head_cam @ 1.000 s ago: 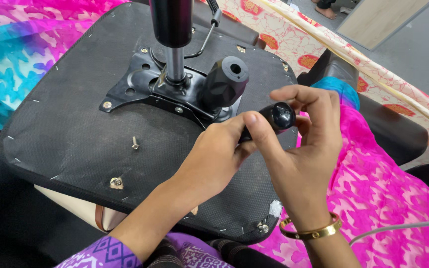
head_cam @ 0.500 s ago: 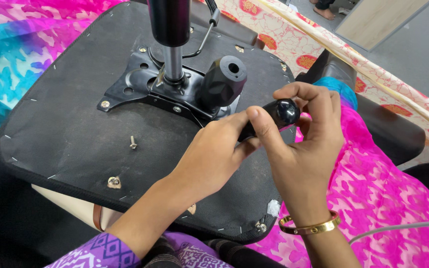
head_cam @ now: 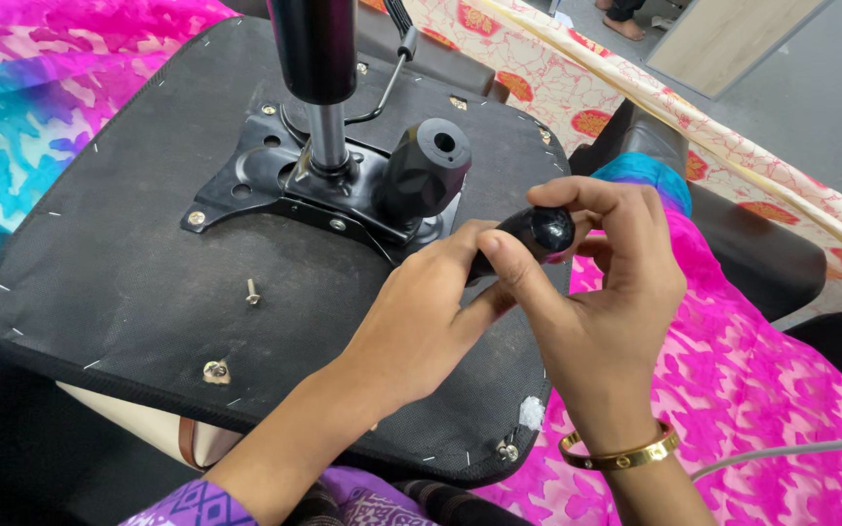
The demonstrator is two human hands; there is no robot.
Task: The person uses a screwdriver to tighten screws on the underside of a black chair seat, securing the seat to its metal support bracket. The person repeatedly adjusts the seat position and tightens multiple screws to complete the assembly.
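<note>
Upturned chair seat (head_cam: 129, 282), underside up, with its metal plate (head_cam: 275, 185) and gas column (head_cam: 316, 58) exposed. Both hands met at the black lever handle (head_cam: 538, 232) beside the plate's round knob (head_cam: 426, 175) — the left hand (head_cam: 421, 331) closed around its shaft, seemingly to steady it, the right hand (head_cam: 596, 292) pinching its glossy end. A loose screw (head_cam: 252, 291) lay nearby on the seat.

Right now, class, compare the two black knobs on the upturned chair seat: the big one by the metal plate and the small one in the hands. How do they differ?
The big knob is wide, ribbed and matt with a hole in its end; the small knob is slim, smooth and glossy. The big knob stands free, untouched; the small knob is gripped by the left hand and right hand. Both are black and sit at the metal plate's side.
</note>
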